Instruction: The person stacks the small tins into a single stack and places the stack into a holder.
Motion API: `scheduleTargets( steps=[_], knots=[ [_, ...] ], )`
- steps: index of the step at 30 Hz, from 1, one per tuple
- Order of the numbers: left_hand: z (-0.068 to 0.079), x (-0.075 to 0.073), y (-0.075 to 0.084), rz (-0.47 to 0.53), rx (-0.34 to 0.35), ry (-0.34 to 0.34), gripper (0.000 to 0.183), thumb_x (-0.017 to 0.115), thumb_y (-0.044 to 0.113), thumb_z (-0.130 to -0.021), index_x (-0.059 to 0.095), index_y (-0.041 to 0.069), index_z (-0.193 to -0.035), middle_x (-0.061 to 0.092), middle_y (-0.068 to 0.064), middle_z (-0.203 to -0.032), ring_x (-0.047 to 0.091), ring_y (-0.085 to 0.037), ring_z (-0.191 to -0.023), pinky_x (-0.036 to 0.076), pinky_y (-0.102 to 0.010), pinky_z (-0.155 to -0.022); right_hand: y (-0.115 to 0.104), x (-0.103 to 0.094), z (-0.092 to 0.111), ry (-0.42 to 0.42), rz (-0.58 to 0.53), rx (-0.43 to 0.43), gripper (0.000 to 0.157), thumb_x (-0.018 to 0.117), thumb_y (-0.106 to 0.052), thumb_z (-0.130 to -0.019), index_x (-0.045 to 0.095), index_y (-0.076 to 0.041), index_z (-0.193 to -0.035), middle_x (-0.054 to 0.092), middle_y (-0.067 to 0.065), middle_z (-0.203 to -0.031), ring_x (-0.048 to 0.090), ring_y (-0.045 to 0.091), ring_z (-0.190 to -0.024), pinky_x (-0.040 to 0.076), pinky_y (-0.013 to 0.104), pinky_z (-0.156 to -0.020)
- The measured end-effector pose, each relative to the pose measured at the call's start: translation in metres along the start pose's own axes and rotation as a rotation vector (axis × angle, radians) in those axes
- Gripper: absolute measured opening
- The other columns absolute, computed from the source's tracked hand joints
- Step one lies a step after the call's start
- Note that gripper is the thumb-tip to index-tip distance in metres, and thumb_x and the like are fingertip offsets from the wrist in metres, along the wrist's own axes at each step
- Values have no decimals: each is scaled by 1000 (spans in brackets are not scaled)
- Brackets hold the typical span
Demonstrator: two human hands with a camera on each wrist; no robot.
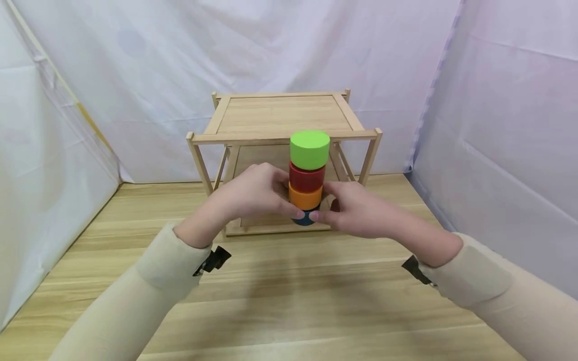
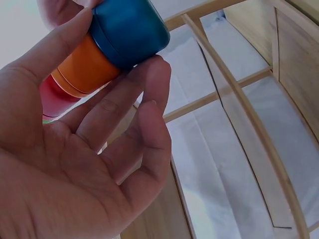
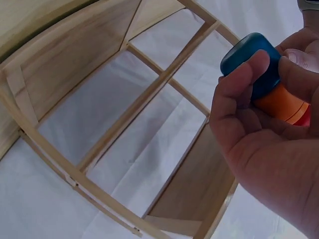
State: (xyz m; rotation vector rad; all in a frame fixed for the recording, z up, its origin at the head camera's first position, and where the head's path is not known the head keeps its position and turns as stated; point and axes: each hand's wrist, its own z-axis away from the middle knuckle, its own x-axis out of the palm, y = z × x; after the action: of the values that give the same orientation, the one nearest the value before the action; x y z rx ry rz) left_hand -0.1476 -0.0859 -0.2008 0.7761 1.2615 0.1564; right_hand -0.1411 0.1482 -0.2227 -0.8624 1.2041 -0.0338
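Observation:
A stack of four short round pieces stands upright between my hands in the head view: light green [image 1: 309, 150] on top, then red [image 1: 307, 179], orange [image 1: 305, 197] and blue [image 1: 304, 220] at the bottom. My left hand [image 1: 253, 193] grips the stack's left side low down, thumb tip on the blue piece. From the other side, my right hand [image 1: 361, 210] holds the same blue piece, its thumb close to the left one. Both wrist views show fingers curled around the smooth blue piece [image 2: 132, 32] and the orange piece [image 3: 281, 103].
Right behind the stack stands a two-tier wooden rack [image 1: 280, 115], its front rail [image 1: 253, 139] partly covered by the stack. Under it lies a wood-grain table [image 1: 289, 311]. White cloth [image 1: 271, 45] hangs at the back and both sides.

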Motion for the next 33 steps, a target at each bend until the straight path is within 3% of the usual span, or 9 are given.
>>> scheduleTargets(
  steps=[6, 11, 19, 27, 33],
  knots=[
    [0, -12, 9, -11, -11, -8, 51, 92, 41, -82, 75, 16, -123, 81, 4, -106, 76, -16, -101, 59, -40, -98, -8, -20, -1, -57, -9, 26, 49, 71, -29, -103, 57, -8, -145, 70, 13, -132, 72, 20, -85, 62, 36, -79],
    [1, -28, 21, -9, -5, -12, 49, 91, 39, -83, 76, 16, -123, 81, 2, -109, 76, -18, -103, 58, -41, -100, -19, -39, -2, -100, -12, 57, 50, 68, -33, -105, 55, -8, -146, 70, 11, -126, 72, 21, -88, 61, 39, -85],
    [0, -49, 37, -13, -40, -21, 43, 91, 38, -83, 76, 17, -118, 81, 3, -105, 74, -20, -100, 56, -39, -96, -35, -59, -5, -95, -6, 61, 42, 68, -29, -105, 59, -10, -141, 69, 11, -122, 69, 26, -86, 58, 39, -84],
    [-2, -84, 46, -40, -43, -16, 46, 89, 38, -87, 75, 14, -123, 81, -4, -112, 76, -23, -98, 54, -45, -104, -55, -81, -14, -58, 7, 61, 40, 67, -35, -105, 62, -10, -135, 67, 13, -94, 65, 28, -82, 55, 40, -79],
    [-12, -104, 52, -52, -55, -21, 47, 85, 38, -90, 72, 11, -127, 79, -7, -112, 74, -22, -98, 55, -44, -103, -65, -100, -27, -49, -8, 66, 48, 67, -35, -106, 56, -9, -144, 65, 12, -107, 65, 28, -86, 57, 39, -88]
  ],
)
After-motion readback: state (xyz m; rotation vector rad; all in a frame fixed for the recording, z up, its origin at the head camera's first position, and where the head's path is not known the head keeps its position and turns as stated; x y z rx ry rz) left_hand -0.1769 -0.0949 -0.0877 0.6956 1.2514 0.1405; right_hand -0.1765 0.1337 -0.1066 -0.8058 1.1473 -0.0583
